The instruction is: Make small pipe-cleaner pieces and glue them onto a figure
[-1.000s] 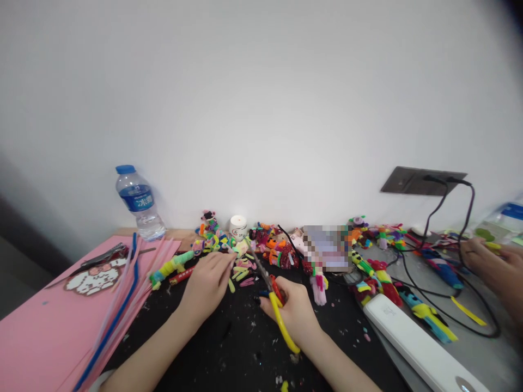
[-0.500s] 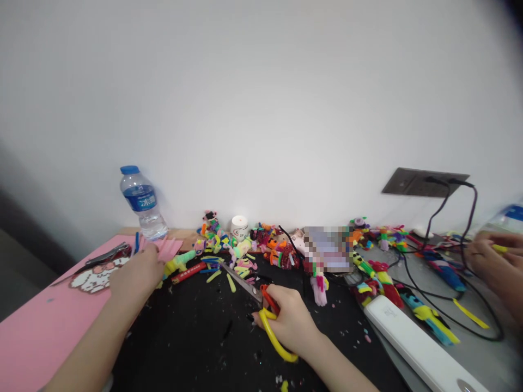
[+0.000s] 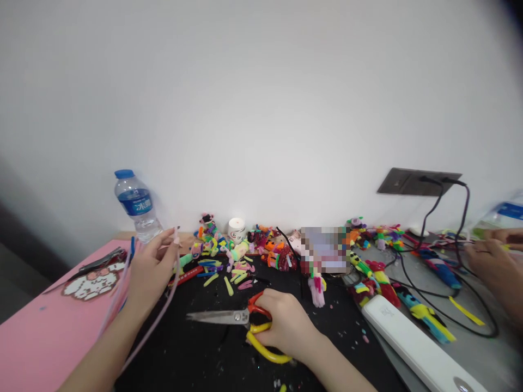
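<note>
Two bare hands are busy over the black mat (image 3: 196, 356). On the left side, near the pink sheet (image 3: 32, 332), the left hand (image 3: 150, 267) holds up a pale pink pipe cleaner (image 3: 167, 305). Its thumb and fingers are pinched close together around the top part. The rest hangs down in a soft curve beside the forearm, and its low end cannot be seen.

The pipe cleaner looks very light and fuzzy, so it should not slip much. It likely has a thin wire inside, so it should bend easily and stay bent. It will not break if it drops, but a hard squeeze could flatten the fuzz. A gentle pinch near the top seems best, though the long loose end may swing.

The right hand (image 3: 288, 318) has its fingers curled around the red and yellow handles of the scissors (image 3: 229, 317). Some fingertips are hidden, so how they sit in the loops cannot be told. The blades lie almost together, pointing left. The scissors should feel stiff and heavier, and the handles are the safe place to hold. Short cut pieces (image 3: 229, 286) lie behind the blades.
</note>
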Motion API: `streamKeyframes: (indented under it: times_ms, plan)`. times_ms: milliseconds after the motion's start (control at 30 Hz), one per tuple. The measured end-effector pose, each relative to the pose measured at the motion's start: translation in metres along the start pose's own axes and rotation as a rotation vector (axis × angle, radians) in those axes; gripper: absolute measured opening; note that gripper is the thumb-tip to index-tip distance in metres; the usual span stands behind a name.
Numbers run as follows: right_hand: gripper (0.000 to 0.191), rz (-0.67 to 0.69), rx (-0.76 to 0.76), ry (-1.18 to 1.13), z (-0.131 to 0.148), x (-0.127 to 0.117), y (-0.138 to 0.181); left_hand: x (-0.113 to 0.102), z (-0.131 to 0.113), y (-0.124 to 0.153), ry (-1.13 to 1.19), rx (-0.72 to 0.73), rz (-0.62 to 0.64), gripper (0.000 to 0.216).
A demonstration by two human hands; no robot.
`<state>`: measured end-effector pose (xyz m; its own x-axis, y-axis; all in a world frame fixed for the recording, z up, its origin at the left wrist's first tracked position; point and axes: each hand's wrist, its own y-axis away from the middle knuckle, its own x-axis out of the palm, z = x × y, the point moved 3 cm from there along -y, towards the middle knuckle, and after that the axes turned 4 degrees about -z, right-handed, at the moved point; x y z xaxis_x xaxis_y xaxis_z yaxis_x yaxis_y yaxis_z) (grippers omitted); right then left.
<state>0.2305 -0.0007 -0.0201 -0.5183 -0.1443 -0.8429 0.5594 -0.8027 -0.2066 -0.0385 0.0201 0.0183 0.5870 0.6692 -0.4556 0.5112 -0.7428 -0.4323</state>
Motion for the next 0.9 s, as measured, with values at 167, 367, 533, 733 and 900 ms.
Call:
streamKeyframes:
  times_ms: [167,367,533,733,900]
  plan:
    - [0.027,0.049,-0.031,-0.103,0.007,-0.004,0.004,0.012,0.002,0.003,0.692,-0.318,0.097,0.020]
    - [0.035,-0.011,-0.113,-0.294,0.018,-0.015,0.006,0.028,0.008,0.010,0.857,-0.545,0.166,0.011]
    - [0.021,-0.107,0.057,-0.531,0.007,-0.006,0.002,0.049,-0.005,0.040,0.791,-0.553,0.456,0.006]
    - [0.014,-0.231,0.107,-0.511,0.000,-0.004,0.001,0.069,-0.024,0.081,0.738,-0.486,0.935,0.023]
    - [0.019,-0.236,0.129,-0.452,-0.003,-0.002,0.000,0.072,-0.026,0.083,0.767,-0.445,0.856,0.028]
